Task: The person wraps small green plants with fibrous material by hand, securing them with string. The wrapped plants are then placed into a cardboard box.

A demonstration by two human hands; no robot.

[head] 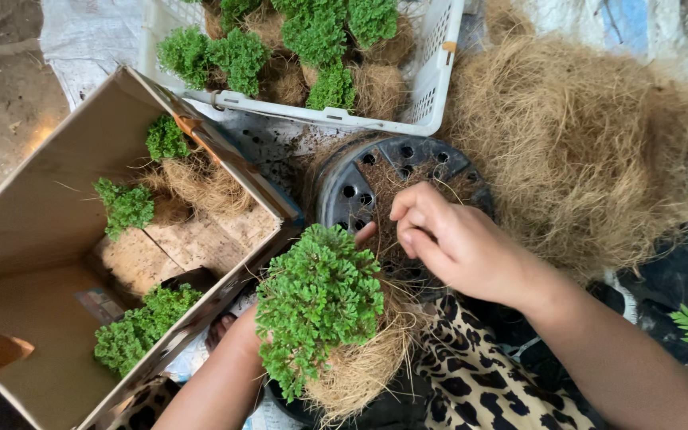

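The bushy green plant (318, 299), its root ball wrapped in coconut fibre, was cradled low in the left hand (240, 334) while the right hand's (459, 247) fingers (416, 209), pinched narrow on fibre strands over the black perforated tray (360, 179), were best kept tucking loose ends snugly.

I see soft, even daylight with no hard shadows; the brightest patch falls on the bare ground (1, 119) at upper left. The cardboard box (49, 207) is dim inside, its lower-left corner darkest. Focus holds sharp centrally, with slight wide-angle stretching toward the edges.
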